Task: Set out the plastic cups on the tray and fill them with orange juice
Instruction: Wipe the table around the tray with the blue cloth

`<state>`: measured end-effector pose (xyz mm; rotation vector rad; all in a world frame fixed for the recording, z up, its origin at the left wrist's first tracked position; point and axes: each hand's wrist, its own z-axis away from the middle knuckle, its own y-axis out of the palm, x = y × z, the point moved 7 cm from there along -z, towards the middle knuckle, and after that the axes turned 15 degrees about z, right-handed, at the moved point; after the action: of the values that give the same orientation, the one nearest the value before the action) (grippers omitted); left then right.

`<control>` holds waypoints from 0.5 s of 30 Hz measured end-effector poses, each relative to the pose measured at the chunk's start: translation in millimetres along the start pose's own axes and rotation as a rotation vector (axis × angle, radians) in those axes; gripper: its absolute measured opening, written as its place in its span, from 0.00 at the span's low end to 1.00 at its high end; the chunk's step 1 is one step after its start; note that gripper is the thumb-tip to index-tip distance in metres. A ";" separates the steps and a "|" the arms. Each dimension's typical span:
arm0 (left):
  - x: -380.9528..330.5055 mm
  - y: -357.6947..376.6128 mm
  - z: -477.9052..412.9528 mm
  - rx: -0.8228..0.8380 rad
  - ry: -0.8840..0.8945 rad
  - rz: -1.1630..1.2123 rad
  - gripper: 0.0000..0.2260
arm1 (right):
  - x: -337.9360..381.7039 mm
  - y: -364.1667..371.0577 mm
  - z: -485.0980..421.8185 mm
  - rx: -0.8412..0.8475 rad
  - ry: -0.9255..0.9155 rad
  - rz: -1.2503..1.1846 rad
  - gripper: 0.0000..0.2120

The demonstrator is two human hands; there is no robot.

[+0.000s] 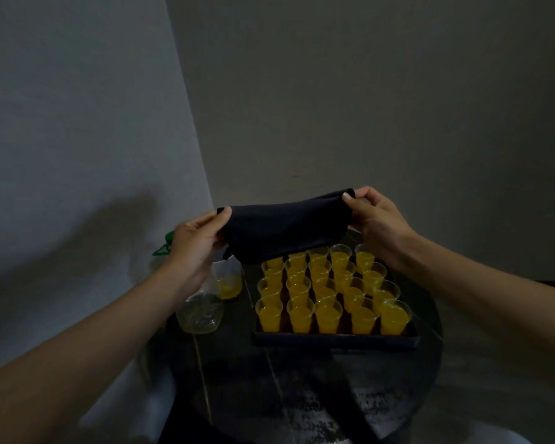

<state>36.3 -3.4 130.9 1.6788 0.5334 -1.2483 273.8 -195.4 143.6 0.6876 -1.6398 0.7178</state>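
Left hand (pixel 193 246) and right hand (pixel 380 219) pinch a dark cloth (pixel 285 232) by its ends above the juice-filled cups (pixel 329 317)

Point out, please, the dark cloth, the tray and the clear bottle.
dark cloth (pixel 282 232): head view, middle of the fabric.
tray (pixel 334 340): head view, near wall.
clear bottle (pixel 202 315): head view, lower body.

I read the cloth (pixel 285 232) as plain navy-black, unpatterned; at six o'clock from it the plastic cups (pixel 329 317) are clear, the orange juice (pixel 393 320) inside them bright yellow-orange; the tray (pixel 334 341) is flat black; the table (pixel 302 408) is dark with pale mottled blotches toward six o'clock; at nine o'clock of the tray a clear bottle (pixel 202 312) carries a green cap (pixel 166 243); the side wall (pixel 77 123) looks pale grey, the back wall (pixel 366 91) a darker grey-brown.
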 end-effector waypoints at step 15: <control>64.9 51.8 75.7 0.569 -0.692 0.162 0.28 | 75.0 41.0 -12.0 0.209 -0.176 0.251 0.06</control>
<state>64.3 -104.9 91.6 1.5353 -0.4038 -1.8401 237.5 -164.4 215.5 0.7160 -1.8495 1.0459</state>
